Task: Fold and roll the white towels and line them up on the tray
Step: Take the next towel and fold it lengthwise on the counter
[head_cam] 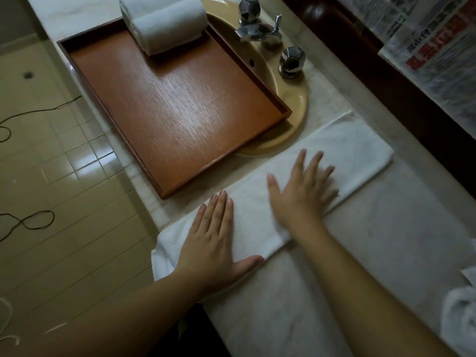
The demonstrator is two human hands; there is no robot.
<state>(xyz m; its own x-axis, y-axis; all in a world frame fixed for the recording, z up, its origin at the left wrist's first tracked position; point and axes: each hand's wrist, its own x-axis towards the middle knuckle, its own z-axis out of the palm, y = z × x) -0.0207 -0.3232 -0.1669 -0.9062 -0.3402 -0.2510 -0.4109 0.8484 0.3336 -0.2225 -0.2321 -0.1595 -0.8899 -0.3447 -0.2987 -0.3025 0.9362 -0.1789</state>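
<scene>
Both hands lie flat, fingers straight, grasping nothing: the left hand (216, 238) presses the near-left end of the folded towel (347, 153), the right hand (301, 191) its middle, blurred. The towel strip runs across the counter (373, 240), its left end at the counter's edge. Just beyond, the tray (180, 104) holds two rolled towels (164, 27) at its far end.

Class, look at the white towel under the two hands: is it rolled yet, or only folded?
Only folded. The towel lies as a flat long strip on the counter, with the left hand and right hand pressed flat on it.
</scene>
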